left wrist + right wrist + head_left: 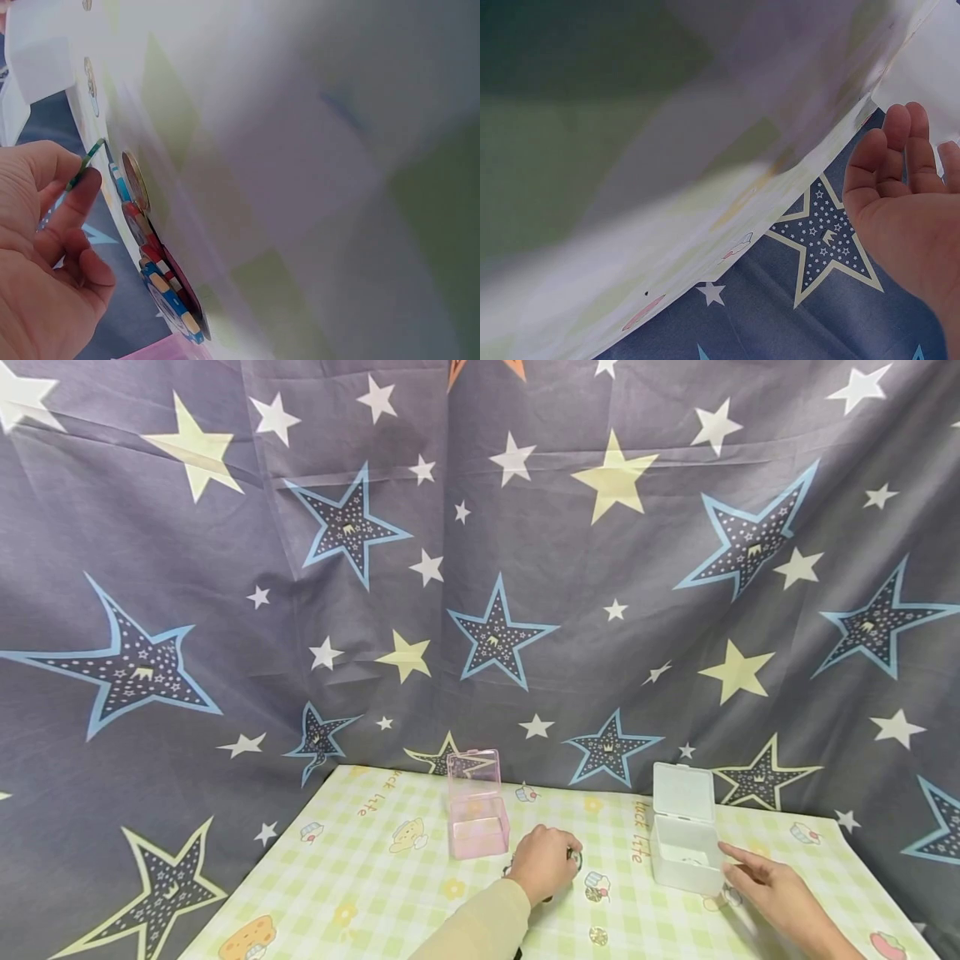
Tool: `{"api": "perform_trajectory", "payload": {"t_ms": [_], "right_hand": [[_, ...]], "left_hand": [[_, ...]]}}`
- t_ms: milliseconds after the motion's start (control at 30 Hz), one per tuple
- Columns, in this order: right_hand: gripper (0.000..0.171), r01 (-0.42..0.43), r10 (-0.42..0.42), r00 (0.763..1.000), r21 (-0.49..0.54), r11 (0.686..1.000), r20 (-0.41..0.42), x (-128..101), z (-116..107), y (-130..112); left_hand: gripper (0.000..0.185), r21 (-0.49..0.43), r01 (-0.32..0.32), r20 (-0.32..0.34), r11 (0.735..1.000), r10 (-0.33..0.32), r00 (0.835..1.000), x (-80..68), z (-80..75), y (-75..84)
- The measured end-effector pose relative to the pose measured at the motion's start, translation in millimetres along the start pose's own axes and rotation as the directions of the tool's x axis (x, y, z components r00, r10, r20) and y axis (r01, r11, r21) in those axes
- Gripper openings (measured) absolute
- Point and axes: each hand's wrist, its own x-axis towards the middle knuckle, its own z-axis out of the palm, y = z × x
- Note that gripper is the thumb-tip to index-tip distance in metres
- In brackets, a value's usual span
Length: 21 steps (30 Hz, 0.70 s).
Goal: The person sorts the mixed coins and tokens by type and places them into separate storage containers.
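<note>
My left hand (557, 860) is curled over the table between the two boxes. In the left wrist view its thumb and forefinger pinch a green striped chip (86, 161) by the edge. Just below it lies a small pile of red, blue and white chips (165, 281) on the checked tablecloth (375, 893). In the head view the hand hides most of that pile. My right hand (742, 864) lies open, its fingers straight and its fingertip against the front corner of the open white box (682, 852). The right wrist view shows its bare palm (900, 202) holding nothing.
An open pink clear box (476, 827) stands left of my left hand, lid upright. The white box's lid (682, 793) also stands up. A star-patterned grey cloth (480, 568) hangs behind and around the table. The table's left edge (247, 877) slants toward me.
</note>
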Motion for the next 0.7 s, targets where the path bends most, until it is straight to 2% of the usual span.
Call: {"api": "perform_trajectory", "payload": {"t_ms": [267,700], "right_hand": [[0.063,-0.012,0.012,1.0,0.001,1.0,0.014,0.7,-0.4,-0.8],[0.063,-0.013,0.013,1.0,-0.009,1.0,0.003,0.4,-0.2,-1.3]], "left_hand": [[0.023,-0.109,0.044,0.031,0.993,-0.041,0.999,-1.0,0.0,-2.5],[0.024,-0.279,0.113,0.078,0.954,-0.095,0.992,-4.4,-5.2,-0.2]]}}
